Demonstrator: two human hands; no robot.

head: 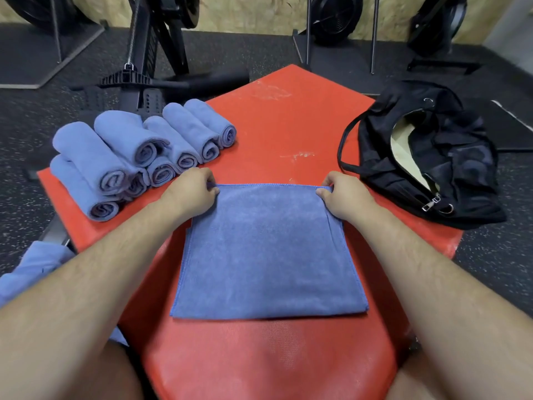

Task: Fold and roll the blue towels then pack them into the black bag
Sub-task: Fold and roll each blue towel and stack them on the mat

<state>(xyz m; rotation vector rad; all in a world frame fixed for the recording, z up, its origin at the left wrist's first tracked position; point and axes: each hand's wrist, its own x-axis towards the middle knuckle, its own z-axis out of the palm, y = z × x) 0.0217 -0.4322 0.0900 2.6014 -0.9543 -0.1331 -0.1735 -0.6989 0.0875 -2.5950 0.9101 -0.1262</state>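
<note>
Folded towel (268, 252) flat on the red worktop (288, 125), far corners pinched.
Left grip (191, 187) pinches the far left corner, right grip (343, 194) the far right; rolls (135, 151) lie piled at left, bag (432, 157) open at right.

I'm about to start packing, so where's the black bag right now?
In the head view the black bag lies open at the right edge of the red pad, just past the right hand.

Eight rolled towels (127, 134), one flat folded towel (265, 249), one black bag (461, 171) and one red bench (288, 125).
</note>
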